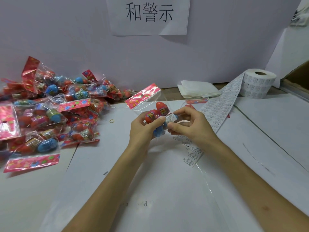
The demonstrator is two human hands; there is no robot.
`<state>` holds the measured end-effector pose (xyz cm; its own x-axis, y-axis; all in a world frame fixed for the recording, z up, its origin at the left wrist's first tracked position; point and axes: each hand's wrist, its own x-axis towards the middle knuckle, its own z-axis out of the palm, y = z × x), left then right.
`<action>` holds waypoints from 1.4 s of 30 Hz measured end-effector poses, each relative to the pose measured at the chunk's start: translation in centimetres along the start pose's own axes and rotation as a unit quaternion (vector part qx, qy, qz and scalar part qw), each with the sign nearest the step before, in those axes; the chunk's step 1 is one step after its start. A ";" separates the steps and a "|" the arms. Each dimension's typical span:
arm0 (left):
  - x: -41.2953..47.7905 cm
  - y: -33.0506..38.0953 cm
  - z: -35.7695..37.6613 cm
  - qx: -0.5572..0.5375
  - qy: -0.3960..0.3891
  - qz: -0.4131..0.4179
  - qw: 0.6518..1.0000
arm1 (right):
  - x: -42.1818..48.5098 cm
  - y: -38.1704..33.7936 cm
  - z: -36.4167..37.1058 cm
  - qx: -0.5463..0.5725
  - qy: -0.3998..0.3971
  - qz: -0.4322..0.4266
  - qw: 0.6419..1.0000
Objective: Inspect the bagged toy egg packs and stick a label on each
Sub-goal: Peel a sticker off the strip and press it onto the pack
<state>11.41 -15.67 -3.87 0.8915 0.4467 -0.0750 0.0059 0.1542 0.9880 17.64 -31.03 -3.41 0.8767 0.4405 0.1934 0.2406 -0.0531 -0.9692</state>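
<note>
My left hand (143, 126) grips a clear bagged egg pack (156, 113) with red and blue toy eggs, held above the middle of the table. Its pink flowered header card (142, 95) points up and to the left. My right hand (189, 124) pinches a small white printed label (170, 117) against the pack, thumb and fingers on it. A strip of label backing (219, 106) runs from a white label roll (258, 83) at the back right down under my right hand.
A big heap of several bagged egg packs (50, 111) covers the left of the table. Folded white cloth (197, 89) lies at the back. A yellow rubber band (111, 121) sits on the white paper table cover (167, 190). A paper sign (148, 14) hangs on the wall.
</note>
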 end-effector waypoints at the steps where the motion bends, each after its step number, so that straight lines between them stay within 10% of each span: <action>1: -0.1 0.0 0.1 0.004 0.001 0.002 1.000 | 0.0 0.0 0.1 0.012 0.005 0.000 1.000; 42: -0.1 -0.2 -0.2 0.050 -0.052 0.000 0.997 | -0.1 -0.4 -0.2 0.028 0.005 0.054 0.998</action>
<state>11.22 -15.63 -4.09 0.9338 0.3517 -0.0656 0.0463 0.0631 0.9969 17.53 -31.25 -3.03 0.9004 0.4258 0.0891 0.1214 -0.0493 -0.9914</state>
